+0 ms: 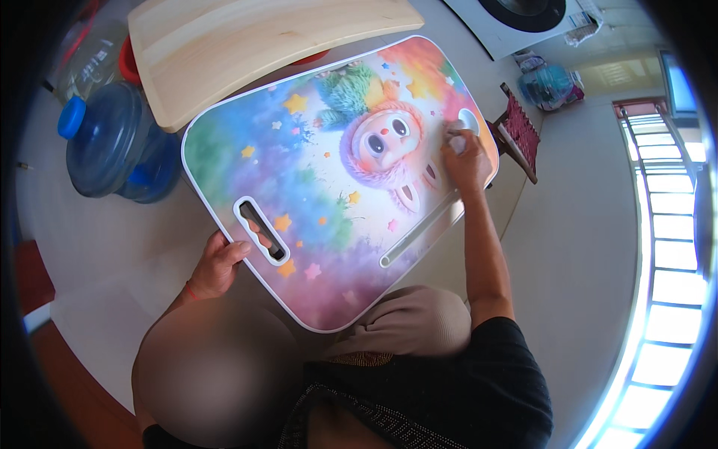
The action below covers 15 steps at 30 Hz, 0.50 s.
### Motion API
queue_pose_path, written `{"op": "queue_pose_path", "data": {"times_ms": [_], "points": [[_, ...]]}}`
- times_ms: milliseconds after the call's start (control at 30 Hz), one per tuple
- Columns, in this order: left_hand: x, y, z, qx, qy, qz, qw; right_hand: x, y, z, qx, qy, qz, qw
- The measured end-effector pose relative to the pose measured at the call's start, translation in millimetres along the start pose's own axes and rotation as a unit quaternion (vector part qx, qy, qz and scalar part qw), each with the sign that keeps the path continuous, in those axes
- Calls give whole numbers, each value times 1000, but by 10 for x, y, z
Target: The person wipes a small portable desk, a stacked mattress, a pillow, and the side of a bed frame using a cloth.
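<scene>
A small folding lap table (314,185) with a colourful plush-creature print and white rim is tilted before me, its printed top facing up. My left hand (216,266) grips its left edge, thumb on top. My fingers show from below through the white-rimmed handle slot (261,230). Over the top's right side, my right hand (468,160) is closed on a small white wad (458,145), perhaps tissue or cloth. The wad is beside the round recess (469,120) and looks pressed to the surface. A long groove (418,233) runs along the near right edge.
A pale wooden board (269,50) lies beyond the table, over something red. Large plastic water bottles (106,140) stand at left. A low woven-seat stool (519,132) is at right, a front-loading washing machine (505,22) farther back. A barred window (667,292) lines the right.
</scene>
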State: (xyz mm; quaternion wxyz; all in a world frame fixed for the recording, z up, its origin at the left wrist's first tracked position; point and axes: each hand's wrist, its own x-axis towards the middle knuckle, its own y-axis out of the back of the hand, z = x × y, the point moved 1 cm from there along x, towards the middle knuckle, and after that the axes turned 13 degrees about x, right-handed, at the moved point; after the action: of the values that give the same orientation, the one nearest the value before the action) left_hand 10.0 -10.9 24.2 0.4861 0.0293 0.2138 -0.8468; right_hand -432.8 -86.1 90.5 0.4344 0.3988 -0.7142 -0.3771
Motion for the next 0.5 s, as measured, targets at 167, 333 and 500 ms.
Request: {"op": "queue_pose_path", "data": {"times_ms": [167,333,500], "points": [[-64,50,-26,-9,-12,-3,1000,-494,-154,-753,61,283,-64,955],[-44,41,-7,-20,-20,-16,999,110,-155,-381,44,52,-32,997],[-33,43,-35,-22,-25,-18,999,8,-283,-702,87,135,-43,986]]}}
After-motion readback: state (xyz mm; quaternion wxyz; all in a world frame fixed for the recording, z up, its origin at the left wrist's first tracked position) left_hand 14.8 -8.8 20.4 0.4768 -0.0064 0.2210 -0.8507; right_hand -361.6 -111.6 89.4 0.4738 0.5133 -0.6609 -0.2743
